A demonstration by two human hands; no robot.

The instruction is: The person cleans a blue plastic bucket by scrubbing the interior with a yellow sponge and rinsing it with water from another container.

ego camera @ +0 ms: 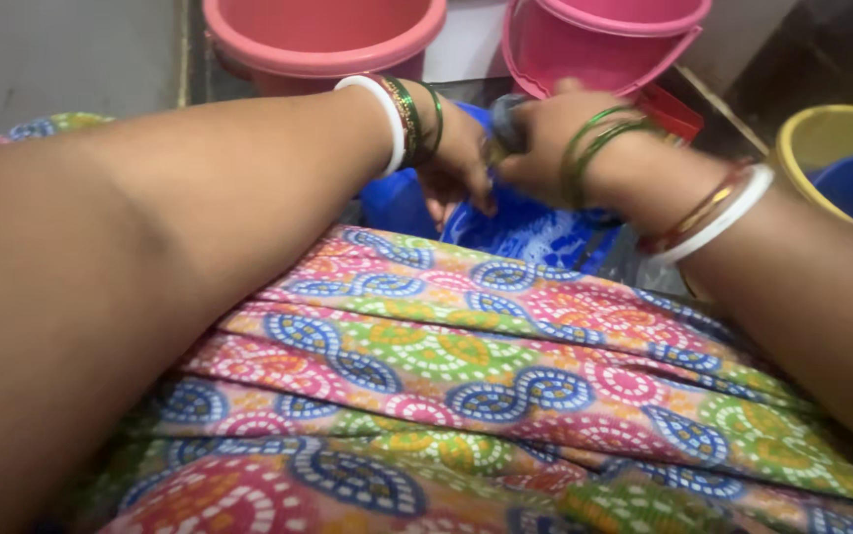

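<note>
**Both hands on blue cloth**

The blue cloth (530, 232) lies bunched beyond the patterned lap fabric (466, 386), below the pink buckets (322, 40). Left hand (461, 163) and right hand (545, 138) close around it. It looks soft, limp, probably wet and heavy; grip the gathered folds.

- blue tub (530, 232), centre far: plastic, wet-looking gloss, pale mottled marks on the surface
- small grey thing (507, 117) at right hand (545, 148): blurred, maybe dull metal, can't tell
- left hand (461, 163) bangles (408, 121): one white, smooth and matt; the green ones glossy, glass-like
- right wrist bangles (713, 213): white smooth plastic look, plus thin gold and red shiny bands
- two pink buckets (322, 40), far: smooth moulded plastic, soft sheen
- yellow tub (822, 133), far right: plastic, semi-gloss
- printed cloth (466, 396), near: woven fabric, matt, soft folds
- wall (60, 59), far left: flat, matt grey
</note>
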